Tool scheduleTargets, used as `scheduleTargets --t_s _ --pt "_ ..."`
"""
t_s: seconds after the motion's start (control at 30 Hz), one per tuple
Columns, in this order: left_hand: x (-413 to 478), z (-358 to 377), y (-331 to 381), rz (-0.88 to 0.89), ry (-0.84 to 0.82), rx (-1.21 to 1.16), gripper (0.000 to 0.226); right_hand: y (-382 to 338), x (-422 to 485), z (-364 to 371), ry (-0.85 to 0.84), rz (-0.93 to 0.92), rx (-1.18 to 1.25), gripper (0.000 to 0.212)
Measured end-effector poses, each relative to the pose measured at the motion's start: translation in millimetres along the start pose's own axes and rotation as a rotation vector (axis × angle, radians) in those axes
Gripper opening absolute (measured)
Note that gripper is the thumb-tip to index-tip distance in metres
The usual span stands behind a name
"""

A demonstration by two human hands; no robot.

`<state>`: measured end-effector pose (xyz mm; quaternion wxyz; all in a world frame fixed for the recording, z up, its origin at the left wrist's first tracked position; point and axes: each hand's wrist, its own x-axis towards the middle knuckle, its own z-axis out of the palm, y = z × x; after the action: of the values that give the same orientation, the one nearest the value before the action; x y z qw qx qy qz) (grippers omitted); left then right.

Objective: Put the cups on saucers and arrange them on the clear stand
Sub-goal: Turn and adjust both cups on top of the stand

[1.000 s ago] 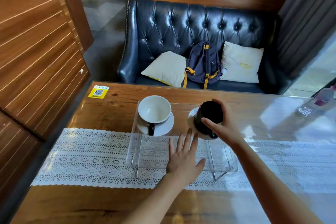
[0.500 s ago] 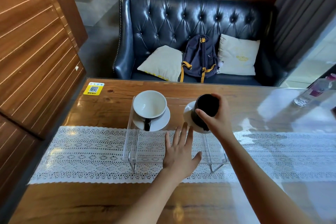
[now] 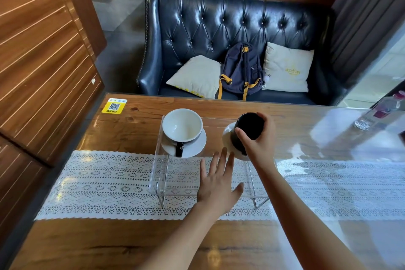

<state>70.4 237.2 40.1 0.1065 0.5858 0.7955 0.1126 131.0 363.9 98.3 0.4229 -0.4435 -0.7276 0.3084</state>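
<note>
A clear stand (image 3: 161,171) sits on the lace runner. On its upper left step a white cup (image 3: 182,126) with a black handle rests on a white saucer (image 3: 197,148). At the upper right, a black cup (image 3: 249,126) stands on a second white saucer (image 3: 226,136), and my right hand (image 3: 259,141) is closed around this cup from the near side. My left hand (image 3: 218,182) lies flat with fingers spread on the stand's lower front step, holding nothing.
A white lace runner (image 3: 105,182) crosses the wooden table (image 3: 131,120). A yellow QR sticker (image 3: 114,106) is at the far left corner. A plastic bottle (image 3: 377,112) lies at the right edge. Behind is a dark leather sofa (image 3: 219,26) with a backpack (image 3: 243,70).
My right hand stays on the black cup over its saucer and my left hand stays flat on the stand; only my head view has shifted slightly.
</note>
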Motion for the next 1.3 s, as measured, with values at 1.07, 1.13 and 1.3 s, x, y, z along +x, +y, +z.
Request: scheduleTargets --t_s 1.07,1.13,1.3 --pt "-1 -2 2 0.011 0.003 0.006 0.078 3 5 -10 -0.148 -0.034 -0.038 0.057" --pt "-1 -2 2 0.012 0.004 0.008 0.078 2 6 -11 -0.159 -0.039 -0.034 0.057" --pt "-1 -2 2 0.006 -0.001 0.008 0.078 3 7 -13 -0.187 -0.032 -0.014 0.057"
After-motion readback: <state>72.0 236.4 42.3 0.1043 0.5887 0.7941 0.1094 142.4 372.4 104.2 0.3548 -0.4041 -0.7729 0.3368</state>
